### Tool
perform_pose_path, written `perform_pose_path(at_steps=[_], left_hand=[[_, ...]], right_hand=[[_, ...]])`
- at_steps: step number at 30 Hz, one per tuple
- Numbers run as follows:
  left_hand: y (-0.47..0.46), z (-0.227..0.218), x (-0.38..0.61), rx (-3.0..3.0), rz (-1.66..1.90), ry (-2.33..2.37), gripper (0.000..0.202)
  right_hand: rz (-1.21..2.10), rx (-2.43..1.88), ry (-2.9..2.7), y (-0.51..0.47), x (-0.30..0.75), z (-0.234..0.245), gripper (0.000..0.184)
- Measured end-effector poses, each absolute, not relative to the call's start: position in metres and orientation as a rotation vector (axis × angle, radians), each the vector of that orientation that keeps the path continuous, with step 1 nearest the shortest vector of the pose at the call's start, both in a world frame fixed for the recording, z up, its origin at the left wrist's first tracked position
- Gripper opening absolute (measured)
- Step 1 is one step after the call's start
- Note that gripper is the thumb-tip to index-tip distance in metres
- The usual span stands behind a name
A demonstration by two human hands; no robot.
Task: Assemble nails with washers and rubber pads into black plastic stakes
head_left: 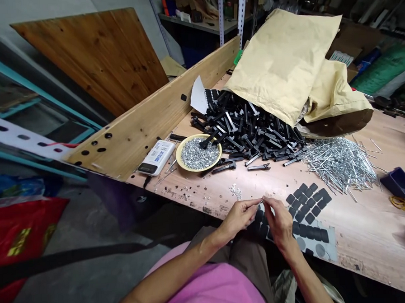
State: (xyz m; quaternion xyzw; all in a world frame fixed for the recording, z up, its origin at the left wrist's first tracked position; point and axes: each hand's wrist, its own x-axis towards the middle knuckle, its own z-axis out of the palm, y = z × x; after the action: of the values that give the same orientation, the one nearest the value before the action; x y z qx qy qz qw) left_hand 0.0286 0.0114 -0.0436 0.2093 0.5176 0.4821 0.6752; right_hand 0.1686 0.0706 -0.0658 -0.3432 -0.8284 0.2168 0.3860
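A tiny part [262, 200] — too small to identify — is pinched between the fingertips of the left hand [238, 218] and right hand [279, 223], just over the black pad sheet [309, 209] at the counter [363, 233] edge. Held this low, a slip would likely land on the sheet.

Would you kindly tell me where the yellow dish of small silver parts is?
Head view: the yellow dish sits left of centre on the workbench, between the white box on its left and the pile of black parts on its right.
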Motion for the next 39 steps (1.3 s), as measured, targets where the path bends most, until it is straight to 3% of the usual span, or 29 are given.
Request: perform_pose_path(at_steps=[7,19,25,29,33,39], left_hand=[[0.016,-0.039,0.022,0.489,0.927,1.065,0.054],[0.021,-0.028,0.017,0.643,0.641,0.937,0.049],[0.021,-0.030,0.022,0.618,0.649,0.856,0.056],[0.019,-0.037,0.029,0.718,0.704,0.903,0.044],[0.015,-0.041,0.041,1.246,0.969,1.206,0.027],[0.009,-0.046,0.051,1.917,1.067,1.457,0.031]], right_hand=[[1.015,-0.886,-2.130,0.092,0.187,-0.047,0.025],[1.268,-0.762,-2.420,0.103,0.211,-0.010,0.037],[1.118,-0.681,-2.431,0.097,0.217,-0.006,0.029],[0.947,-0.675,-2.445,0.091,0.220,-0.006,0.023],[0.731,-0.671,-2.434,0.084,0.221,-0.011,0.019],[0.599,-0.734,-2.378,0.075,0.220,-0.025,0.016]])
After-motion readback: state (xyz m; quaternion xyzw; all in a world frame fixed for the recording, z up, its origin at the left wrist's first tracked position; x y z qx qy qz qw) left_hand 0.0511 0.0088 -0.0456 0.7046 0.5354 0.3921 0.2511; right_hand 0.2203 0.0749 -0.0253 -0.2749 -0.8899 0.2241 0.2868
